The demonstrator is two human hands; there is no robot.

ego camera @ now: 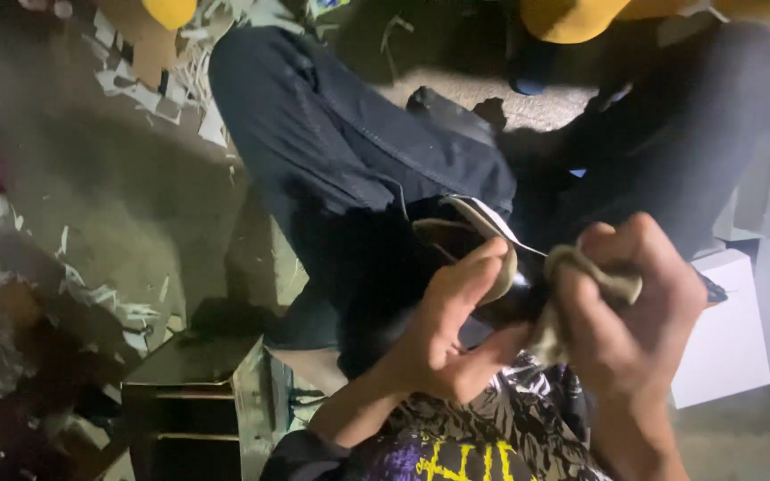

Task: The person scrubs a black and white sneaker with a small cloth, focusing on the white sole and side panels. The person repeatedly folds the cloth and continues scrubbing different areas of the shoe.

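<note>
I sit on the floor with my legs in dark jeans (331, 151) stretched ahead. My left hand (452, 334) grips a dark, glossy shoe (492, 267) with a pale inner lining, thumb across its opening. Just right of it, my right hand (639, 303) is closed around a crumpled greyish cloth (581, 285), which presses against the shoe's side. Most of the shoe is hidden behind both hands and in shadow.
White boxes (728, 330) stand stacked at the right. A small dark stool or stand (189, 392) sits at the lower left. Paper scraps (162, 80) litter the floor at the top left. Yellow objects (572, 18) lie along the top edge.
</note>
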